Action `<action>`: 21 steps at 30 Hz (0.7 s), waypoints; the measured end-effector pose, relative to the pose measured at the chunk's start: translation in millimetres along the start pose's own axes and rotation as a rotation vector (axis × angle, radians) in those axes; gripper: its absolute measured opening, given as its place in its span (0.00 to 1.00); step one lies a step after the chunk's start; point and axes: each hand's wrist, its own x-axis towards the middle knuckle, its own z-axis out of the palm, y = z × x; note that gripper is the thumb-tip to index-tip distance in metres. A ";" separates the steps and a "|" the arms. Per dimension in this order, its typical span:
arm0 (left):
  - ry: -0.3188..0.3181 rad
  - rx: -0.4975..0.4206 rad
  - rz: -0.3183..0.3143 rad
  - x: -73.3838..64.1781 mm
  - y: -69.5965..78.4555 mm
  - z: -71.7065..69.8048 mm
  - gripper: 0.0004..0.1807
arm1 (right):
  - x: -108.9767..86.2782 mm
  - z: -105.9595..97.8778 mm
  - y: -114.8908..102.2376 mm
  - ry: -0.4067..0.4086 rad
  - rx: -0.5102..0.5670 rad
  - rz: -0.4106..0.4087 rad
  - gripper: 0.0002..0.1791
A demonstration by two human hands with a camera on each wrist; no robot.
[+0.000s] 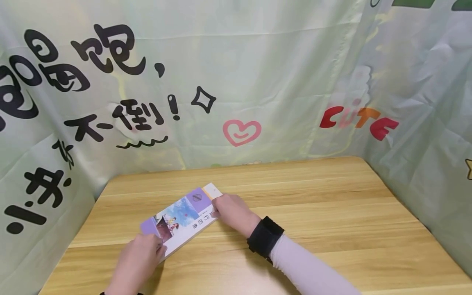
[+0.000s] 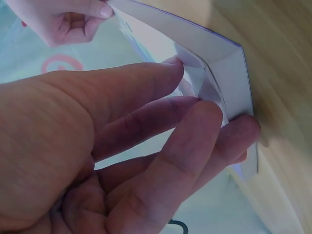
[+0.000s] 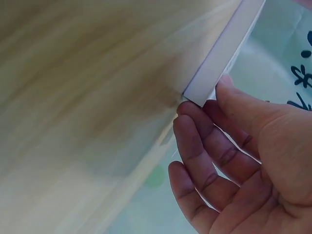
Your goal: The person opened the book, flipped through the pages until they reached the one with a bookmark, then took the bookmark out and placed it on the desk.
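A book (image 1: 184, 219) with a purple, white and blue picture cover lies slanted over the wooden table. My right hand (image 1: 234, 213) pinches its far right corner, thumb on the cover and fingertips at the underside in the right wrist view. At the near left corner, my left hand (image 1: 138, 258) holds the book, its thumb over the cover and other fingers around the corner. The left wrist view shows the white page edges (image 2: 233, 80) facing those fingers. There the cover beside the thumb looks slightly raised from the pages.
The wooden table (image 1: 313, 213) spreads around the book, its back edge against a pale green cloth (image 1: 287, 82) printed with black characters, a pink heart and the word CUTE. Another stretch of cloth hangs along each side. A black band (image 1: 265, 237) circles the right wrist.
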 end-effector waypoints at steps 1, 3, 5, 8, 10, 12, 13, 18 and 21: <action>0.002 0.001 0.007 -0.6 2.6 0.8 0.14 | -1.8 -1.0 2.5 -0.004 0.015 0.010 0.11; 0.011 0.007 0.022 -1.9 8.0 2.3 0.14 | -5.5 -2.5 7.8 -0.006 0.045 0.023 0.14; 0.017 0.014 0.034 -3.4 14.1 3.2 0.16 | -9.2 -3.3 13.2 -0.004 0.068 0.028 0.16; 0.030 0.026 0.049 -5.4 22.3 4.9 0.17 | -15.4 -5.6 20.0 -0.002 0.101 0.038 0.19; 0.038 0.029 0.059 -6.5 27.4 6.0 0.17 | -19.9 -8.0 23.6 -0.005 0.124 0.050 0.20; 0.047 0.030 0.073 -7.4 31.7 7.6 0.16 | -24.3 -10.3 26.9 -0.005 0.142 0.061 0.20; 0.053 0.031 0.080 -8.0 33.8 8.1 0.16 | -26.2 -10.9 28.9 -0.004 0.148 0.066 0.20; 0.074 0.029 0.112 -10.7 44.5 10.1 0.15 | -35.2 -13.8 38.5 0.003 0.182 0.083 0.20; 0.079 0.031 0.134 -11.7 50.7 12.5 0.15 | -40.2 -15.2 43.7 0.011 0.197 0.085 0.20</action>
